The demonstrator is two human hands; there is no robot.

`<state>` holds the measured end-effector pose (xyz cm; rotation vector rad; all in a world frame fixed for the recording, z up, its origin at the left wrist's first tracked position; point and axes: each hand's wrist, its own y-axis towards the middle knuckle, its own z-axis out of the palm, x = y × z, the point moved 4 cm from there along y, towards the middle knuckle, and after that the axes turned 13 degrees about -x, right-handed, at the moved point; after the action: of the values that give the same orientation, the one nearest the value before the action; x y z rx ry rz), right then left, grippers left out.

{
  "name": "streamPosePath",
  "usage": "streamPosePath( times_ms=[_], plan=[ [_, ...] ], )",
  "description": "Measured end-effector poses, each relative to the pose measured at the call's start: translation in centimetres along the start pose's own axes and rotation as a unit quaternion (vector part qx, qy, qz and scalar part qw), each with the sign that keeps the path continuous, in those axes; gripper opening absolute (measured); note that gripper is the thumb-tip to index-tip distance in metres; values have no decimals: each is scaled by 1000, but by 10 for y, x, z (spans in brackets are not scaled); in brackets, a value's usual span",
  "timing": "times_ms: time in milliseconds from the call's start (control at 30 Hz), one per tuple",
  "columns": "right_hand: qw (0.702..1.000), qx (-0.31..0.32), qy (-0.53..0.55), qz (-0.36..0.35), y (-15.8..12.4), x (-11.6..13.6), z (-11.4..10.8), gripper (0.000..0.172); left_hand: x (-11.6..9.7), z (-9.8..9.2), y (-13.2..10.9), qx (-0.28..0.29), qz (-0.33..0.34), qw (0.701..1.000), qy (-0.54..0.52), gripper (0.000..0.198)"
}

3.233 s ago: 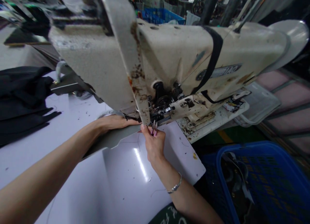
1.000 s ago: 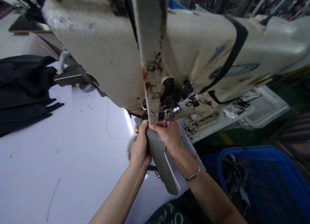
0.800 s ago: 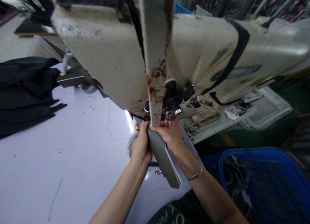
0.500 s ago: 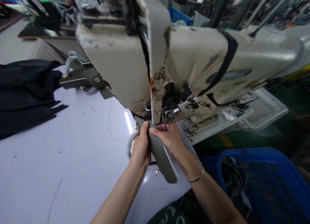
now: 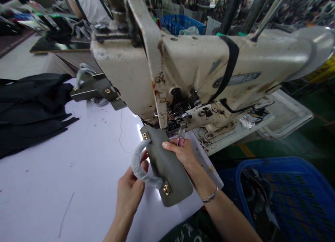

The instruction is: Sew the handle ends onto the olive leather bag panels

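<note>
An olive-grey bag panel [image 5: 170, 165] lies under the sewing machine's head, its broad face turned up. Its curved handle [image 5: 138, 163], wrapped in cloudy plastic, is fixed at both ends by gold fittings [image 5: 166, 189]. My left hand [image 5: 131, 191] is closed at the handle, with fingertips curled through the loop. On the panel's right edge my right hand [image 5: 184, 153] is closed, thumb on top. That hand also keeps small pink-handled thread snips [image 5: 181, 136], blades pointing up toward the needle area. The fingers under the panel are hidden.
The cream sewing machine [image 5: 204, 67] spans the upper middle. Black fabric pieces [image 5: 28, 109] and another handled bag panel [image 5: 98, 87] lie left on the white table [image 5: 86, 186]. A blue basket [image 5: 282, 161] holding similar pieces stands at right. Another person [image 5: 87, 6] sits beyond.
The panel has turned from edge-on to face up, showing its handle and gold fittings. My left hand has moved from the panel down-left to the handle. My right hand still grips the panel.
</note>
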<state>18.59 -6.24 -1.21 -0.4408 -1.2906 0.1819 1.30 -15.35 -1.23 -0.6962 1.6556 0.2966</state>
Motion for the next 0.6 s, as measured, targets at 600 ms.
streamPosePath(
  times_ms=[600],
  plan=[
    [983,-26,-152,-100,-2,2,-24,28,31,71,14,30,-186,974,-128,60]
  ],
)
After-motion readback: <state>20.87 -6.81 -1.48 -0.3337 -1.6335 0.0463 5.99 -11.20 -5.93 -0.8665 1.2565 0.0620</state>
